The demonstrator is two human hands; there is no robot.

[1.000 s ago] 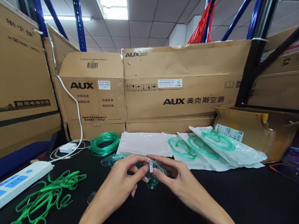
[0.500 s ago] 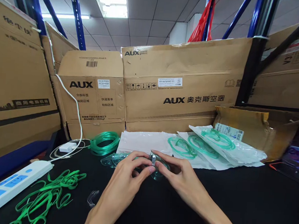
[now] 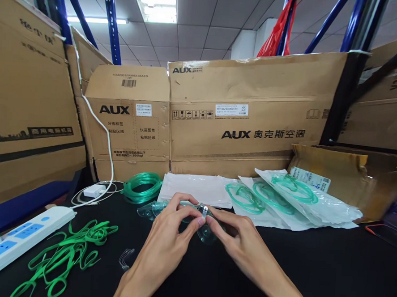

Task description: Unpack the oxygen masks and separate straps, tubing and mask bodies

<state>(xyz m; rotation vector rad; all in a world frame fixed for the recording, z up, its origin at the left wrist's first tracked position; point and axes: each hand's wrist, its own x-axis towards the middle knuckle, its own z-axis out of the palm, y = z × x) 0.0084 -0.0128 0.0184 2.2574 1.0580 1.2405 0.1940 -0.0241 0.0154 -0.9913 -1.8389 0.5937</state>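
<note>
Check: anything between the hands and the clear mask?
Nothing visible. The left hand and right hand already pinch the clear mask and its small metal clip at the fingertips, above the black table.

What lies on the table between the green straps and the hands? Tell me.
A small bunch of metal clips lies on the black table between the green straps and the left hand, seen in the head view.

My left hand (image 3: pixel 166 240) and right hand (image 3: pixel 238 240) meet at lower centre of the frame, forearms rising from the bottom edge. Both curl inward, thumbs and forefingers pinched tip to tip, remaining fingers loosely bent beneath.
</note>
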